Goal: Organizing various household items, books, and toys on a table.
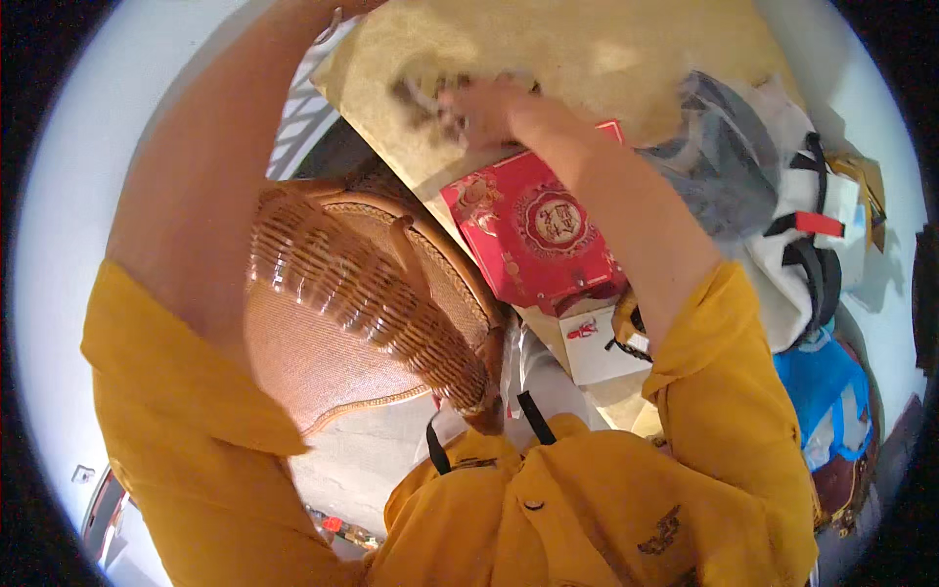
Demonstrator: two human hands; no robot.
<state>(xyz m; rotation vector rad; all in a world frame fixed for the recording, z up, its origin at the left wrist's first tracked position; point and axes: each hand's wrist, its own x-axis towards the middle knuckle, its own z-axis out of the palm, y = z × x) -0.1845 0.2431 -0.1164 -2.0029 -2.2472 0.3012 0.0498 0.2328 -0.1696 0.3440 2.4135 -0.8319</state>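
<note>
My right hand (484, 110) is over the tan tabletop (616, 59), blurred, at a cluster of small dark and pale items (433, 103); whether it grips any of them is unclear. My left arm reaches up along the left side, and only a part of my left hand (356, 6) shows at the top edge, its fingers cut off by the frame. A red box with gold ornament (539, 227) lies under my right forearm. Near its lower edge are a white card or box with a red print (594, 352) and a yellow-and-black object (629, 326).
A rattan chair (330, 352) with a woven seat and glossy armrest stands left of the table. Right of my forearm are a grey translucent plastic bag (719, 169), a white bag with black straps (777, 293) and a blue bag (821, 389). Clear plastic (543, 374) hangs by the table edge.
</note>
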